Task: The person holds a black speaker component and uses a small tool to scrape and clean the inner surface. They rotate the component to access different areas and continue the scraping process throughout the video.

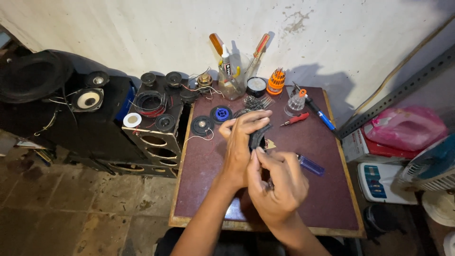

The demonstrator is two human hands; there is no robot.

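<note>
Left hand (242,142) gripped a black ring (258,135), fingers curled over its far edge; ring held upright above the middle of the surface (208,189). Right hand (277,182) sat just near of it, fingertips pressed together against the ring's near side; whether anything small was pinched between them could not be told.

Just right of the hands: a blue-handled tool (310,165) lying flat, partly hidden by the right hand.

Far of the hands, on the surface: a small speaker (202,125) with a white wire, a blue spool (221,114), a red screwdriver (295,119), a blue-handled iron (318,113), a clear bottle (296,102) with orange cap.

Along the far edge, against the wall: a glue tube (227,66) in a glass jar, two orange-handled screwdrivers standing beside it, a round black tin (256,86), an orange bit holder (276,81).

Left of the surface: a black speaker box (156,137) with open round holes and loose drivers on top; farther left, larger dark speakers (33,76).

Right, on the floor: a pink bag (407,128), a white fan (433,163).
</note>
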